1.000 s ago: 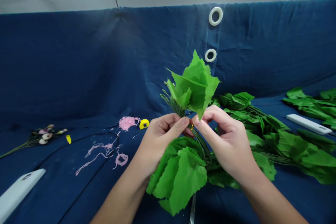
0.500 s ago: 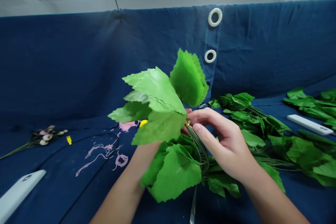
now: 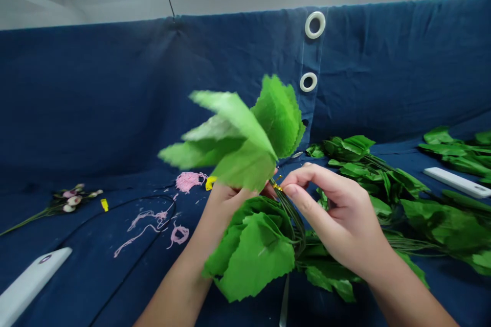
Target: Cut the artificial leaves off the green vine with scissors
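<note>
Between the fingers (image 3: 307, 178), wire stems (image 3: 290, 213) (green)

Serrated green fabric leaves (image 3: 251, 258) fan out from thin wire stems (image 3: 291, 219).

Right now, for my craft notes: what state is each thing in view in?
Left hand: holding wire stems, partly hidden.
Right hand: fingers at gold wire.
Artificial leaf bunch: raised, leaves fanned, blurred.
Pink yarn: loose, tangled on blue cloth.
Yellow tape measure: partly hidden behind leaves.
</note>
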